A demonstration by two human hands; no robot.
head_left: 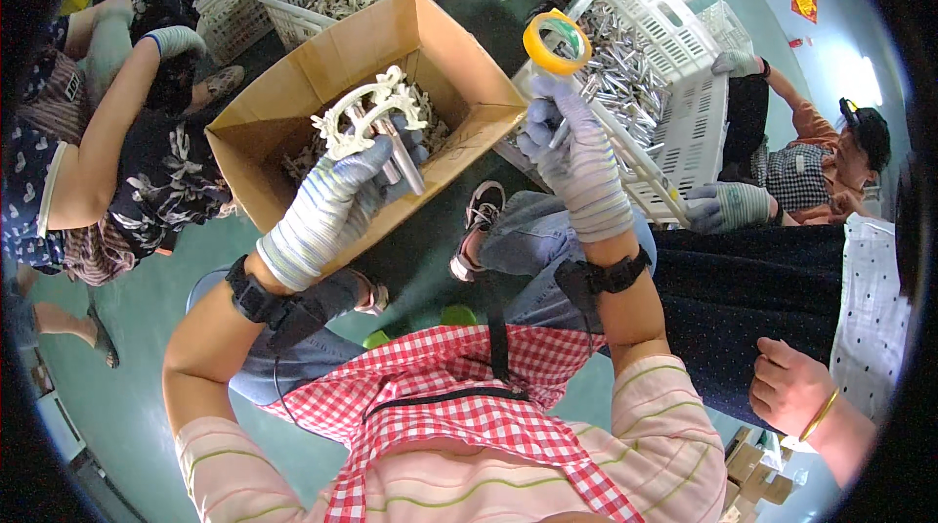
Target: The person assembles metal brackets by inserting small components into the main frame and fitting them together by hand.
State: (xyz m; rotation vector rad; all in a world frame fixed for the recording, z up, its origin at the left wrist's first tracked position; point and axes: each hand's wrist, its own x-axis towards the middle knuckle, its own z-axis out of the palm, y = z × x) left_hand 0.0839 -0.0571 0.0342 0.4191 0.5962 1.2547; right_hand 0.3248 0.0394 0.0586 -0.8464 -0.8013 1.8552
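Over the cardboard box (464,64), my gloved left hand (342,186) is closed round a cream-white plastic part (363,122) with a curved rim and knobbly ends. Silvery metal tubes (403,163) stick out of this part toward me. My gloved right hand (576,152) is closed beside the near left corner of a white crate, pinching a short metal tube (560,134). Just beyond its fingers is a yellow tape roll (557,41). More cream-white parts lie in the box, partly hidden by my left hand.
The white crate (699,117) at right holds many metal tubes (625,64). Another crate (283,20) of white parts stands behind the box. People sit at left and right; a co-worker's gloved hand (728,207) touches the tube crate. A bare hand (791,388) rests at lower right.
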